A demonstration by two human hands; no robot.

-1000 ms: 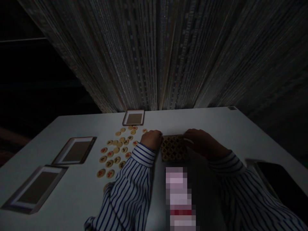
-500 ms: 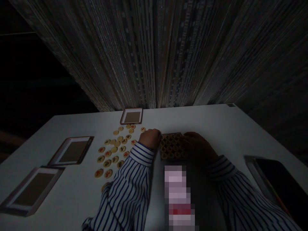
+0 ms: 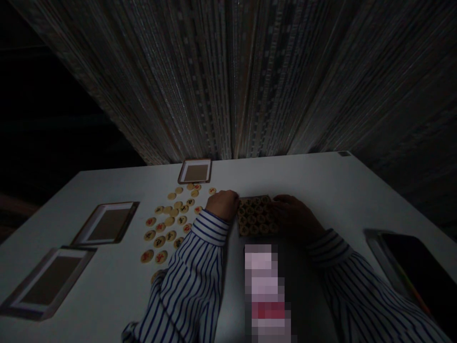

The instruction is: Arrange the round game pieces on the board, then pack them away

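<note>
Evidently, we had our left hand (image 3: 222, 206) curled and right hand (image 3: 295, 214) half-bent at the box (image 3: 254, 196), grips unclear.

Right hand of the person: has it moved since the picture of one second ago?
Yes, slightly: against the dark flat object at far right, the right hand is now farther left, away from it.

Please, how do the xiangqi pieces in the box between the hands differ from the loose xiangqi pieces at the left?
Arrangement: the boxed pieces sit packed in close rows; the loose pieces lie scattered.
Marks: the boxed pieces show dark marks; the loose pieces show red, black or no visible marks.
Place: the boxed pieces are between the left hand and right hand; the loose pieces lie left of both.
Shared: both are round.
</note>
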